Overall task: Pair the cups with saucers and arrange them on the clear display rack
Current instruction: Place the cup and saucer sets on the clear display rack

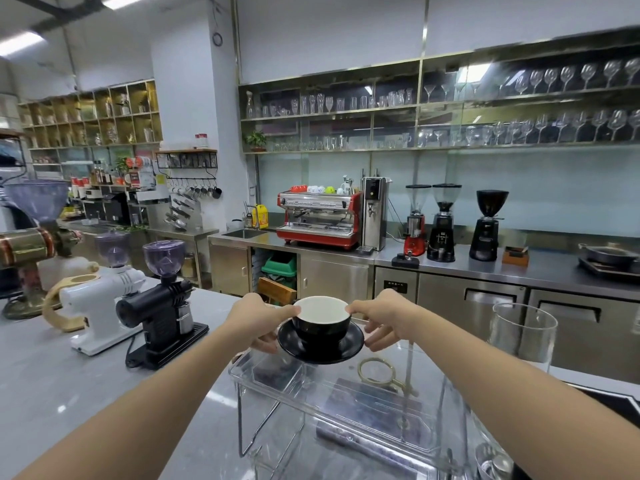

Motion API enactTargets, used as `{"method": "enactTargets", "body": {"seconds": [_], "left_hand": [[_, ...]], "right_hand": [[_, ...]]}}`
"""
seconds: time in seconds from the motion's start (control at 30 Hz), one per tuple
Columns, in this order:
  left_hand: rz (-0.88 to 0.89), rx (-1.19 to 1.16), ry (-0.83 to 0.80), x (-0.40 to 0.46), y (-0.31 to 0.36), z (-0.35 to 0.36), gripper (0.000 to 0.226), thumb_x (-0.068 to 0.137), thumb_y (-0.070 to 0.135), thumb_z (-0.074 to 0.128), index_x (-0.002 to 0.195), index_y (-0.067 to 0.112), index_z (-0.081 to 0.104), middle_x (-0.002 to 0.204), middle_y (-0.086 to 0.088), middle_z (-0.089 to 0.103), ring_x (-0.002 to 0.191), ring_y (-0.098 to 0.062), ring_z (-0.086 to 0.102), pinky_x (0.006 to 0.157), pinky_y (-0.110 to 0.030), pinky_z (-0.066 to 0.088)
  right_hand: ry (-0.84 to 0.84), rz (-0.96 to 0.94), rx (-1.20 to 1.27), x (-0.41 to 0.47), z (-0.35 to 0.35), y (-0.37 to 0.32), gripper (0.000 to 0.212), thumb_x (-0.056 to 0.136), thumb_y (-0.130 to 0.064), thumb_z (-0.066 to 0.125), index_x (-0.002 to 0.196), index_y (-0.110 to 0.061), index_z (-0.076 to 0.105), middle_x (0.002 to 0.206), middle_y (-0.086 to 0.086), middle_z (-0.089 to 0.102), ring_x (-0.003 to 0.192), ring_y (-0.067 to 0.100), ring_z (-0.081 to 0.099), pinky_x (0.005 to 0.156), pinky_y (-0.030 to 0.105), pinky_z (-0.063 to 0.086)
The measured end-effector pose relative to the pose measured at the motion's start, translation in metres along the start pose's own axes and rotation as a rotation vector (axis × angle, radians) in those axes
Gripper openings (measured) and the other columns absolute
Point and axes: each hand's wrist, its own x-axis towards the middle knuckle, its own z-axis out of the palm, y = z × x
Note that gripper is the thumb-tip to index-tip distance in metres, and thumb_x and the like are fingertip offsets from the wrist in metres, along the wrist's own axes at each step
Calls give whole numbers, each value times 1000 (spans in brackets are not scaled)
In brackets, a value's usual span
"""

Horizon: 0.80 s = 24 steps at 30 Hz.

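A black cup [322, 325] with a white inside sits on a black saucer [320, 351]. Both of my hands hold the pair just above the far end of the clear display rack [346, 403]. My left hand [259, 322] grips the saucer's left edge, its thumb touching the cup rim. My right hand [384, 318] grips the saucer's right edge, thumb on the rim as well. The rack's top shelf is transparent and carries no cups.
A black grinder [166, 306] and a white grinder [104, 299] stand on the grey counter to the left. A tall clear glass [523, 334] rises at the right. A brass ring stand [377, 372] shows through the rack. Back counter with espresso machine lies beyond.
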Motion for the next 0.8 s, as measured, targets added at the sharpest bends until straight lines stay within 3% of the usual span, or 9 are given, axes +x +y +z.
{"method": "enactTargets", "body": {"seconds": [0.2,0.27,0.33,0.37,0.43,0.5,0.57,0.67,0.8], "left_hand": [[38,-4,78,-13,-1,-10,42,89,45,72,83,4,70,77,-16,77,52,-25,73,58,-38,66],[160,34,139,-21,1,-9,39,89,42,72,73,7,68,70,-13,77,55,-26,75,59,-36,66],[361,159,237,-33,4,-6,37,88,42,71,66,14,64,66,-7,75,62,-23,73,58,-32,60],[455,231,279,-40,6,-4,34,88,45,70,69,18,63,68,-1,72,66,-19,69,57,-29,54],[610,351,306,-54,10,3,30,90,49,65,83,20,67,81,6,71,77,-15,64,63,-28,51],[732,463,312,-65,13,13,38,92,52,59,105,19,71,103,5,74,97,-17,63,81,-35,55],[830,541,323,-73,16,23,47,95,54,54,122,19,69,126,3,70,121,-20,58,103,-38,47],[863,609,315,-86,19,39,58,98,58,44,145,26,54,160,2,44,152,-21,29,126,-44,19],[860,659,262,-102,19,56,78,93,73,17,159,32,26,171,3,16,159,-17,2,128,-47,2]], "right_hand": [[174,-152,-99,-22,-15,-5,46,89,-36,66,111,4,63,108,21,70,71,27,76,66,41,65],[248,-231,-199,-30,-19,-5,45,88,-36,65,98,8,67,107,25,72,70,26,73,72,44,63],[288,-301,-279,-41,-22,-4,51,86,-37,65,104,10,69,94,26,71,74,31,69,82,51,59],[294,-336,-319,-45,-24,-3,51,86,-39,65,108,7,70,101,24,73,83,33,70,86,51,57],[295,-407,-423,-56,-27,1,51,88,-44,63,116,-2,69,119,16,70,102,26,68,93,43,56],[296,-475,-526,-66,-28,8,60,91,-49,59,136,-11,58,143,7,57,126,21,56,107,38,46],[329,-550,-627,-76,-29,18,69,94,-53,54,150,-15,42,157,2,41,144,19,38,119,39,33],[417,-666,-767,-89,-31,35,74,96,-57,46,157,-20,27,166,1,22,154,18,17,127,40,12],[501,-701,-899,-108,-36,57,76,97,-64,31,160,-28,8,169,3,0,156,21,-5,126,40,-4]]}}
